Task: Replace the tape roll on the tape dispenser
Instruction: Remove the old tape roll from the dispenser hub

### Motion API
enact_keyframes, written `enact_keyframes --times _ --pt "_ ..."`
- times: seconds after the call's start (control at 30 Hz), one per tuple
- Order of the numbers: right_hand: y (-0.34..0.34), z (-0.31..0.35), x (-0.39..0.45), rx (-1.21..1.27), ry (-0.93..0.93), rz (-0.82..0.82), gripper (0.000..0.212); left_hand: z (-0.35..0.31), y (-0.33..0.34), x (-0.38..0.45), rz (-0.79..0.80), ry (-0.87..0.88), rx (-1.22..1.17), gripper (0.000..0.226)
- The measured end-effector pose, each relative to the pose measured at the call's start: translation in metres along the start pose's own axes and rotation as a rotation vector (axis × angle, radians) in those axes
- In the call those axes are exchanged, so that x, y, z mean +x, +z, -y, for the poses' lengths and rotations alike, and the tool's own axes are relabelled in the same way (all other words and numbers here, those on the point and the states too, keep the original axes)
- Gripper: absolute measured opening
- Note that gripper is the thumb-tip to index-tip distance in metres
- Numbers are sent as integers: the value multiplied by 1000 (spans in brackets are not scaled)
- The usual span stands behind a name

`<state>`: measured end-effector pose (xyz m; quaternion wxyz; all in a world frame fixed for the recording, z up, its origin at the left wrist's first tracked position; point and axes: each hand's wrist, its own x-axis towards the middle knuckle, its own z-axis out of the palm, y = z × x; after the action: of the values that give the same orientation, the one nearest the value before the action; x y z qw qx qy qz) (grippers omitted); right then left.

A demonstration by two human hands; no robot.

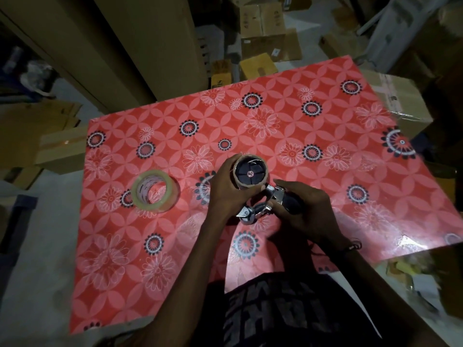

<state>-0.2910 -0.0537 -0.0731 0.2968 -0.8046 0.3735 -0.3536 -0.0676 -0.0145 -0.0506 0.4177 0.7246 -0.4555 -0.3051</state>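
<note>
I hold a metal tape dispenser [260, 211] above the red flowered table [325, 126]. My right hand [305, 211] is wrapped around its black handle. My left hand [225, 189] grips the empty brown cardboard core [238, 180], which sits around the dispenser's black hub [250, 174]. A full roll of clear tape [155, 191] lies flat on the table to the left of my hands, apart from them.
Cardboard boxes [263, 23] are stacked on the floor beyond the table's far edge. A taped box [400, 101] stands at the right, flat cardboard [60, 151] lies at the left. My dark shirt [280, 311] is at the near edge.
</note>
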Motion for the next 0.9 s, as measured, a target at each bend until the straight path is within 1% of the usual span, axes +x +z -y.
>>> enact_keyframes --times 0.1,0.17,0.23,0.33,0.43,0.57,0.7,0.83,0.9 --pt "-1 1 2 46 27 -18 58 -7 10 -3 -73 -8 43 85" --pt "0 1 2 42 20 -27 53 -10 15 -6 -121 -10 76 84" --pt "0 0 1 66 13 -32 50 -13 17 -8 -149 -5 67 76" --pt "1 -4 1 115 19 -38 55 -18 14 -11 -180 13 73 70" --pt "2 -8 -1 95 23 -31 58 -21 14 -14 -213 9 81 68" --pt "0 -9 0 91 27 -3 47 -23 16 -15 -284 29 143 71" --pt "0 -11 1 102 23 1 50 -25 16 -15 -319 25 196 76" --pt "2 -15 2 67 12 -9 50 -26 16 -15 -333 0 179 81" --pt "3 -16 2 59 0 -20 50 -26 16 -15 -332 -7 154 78"
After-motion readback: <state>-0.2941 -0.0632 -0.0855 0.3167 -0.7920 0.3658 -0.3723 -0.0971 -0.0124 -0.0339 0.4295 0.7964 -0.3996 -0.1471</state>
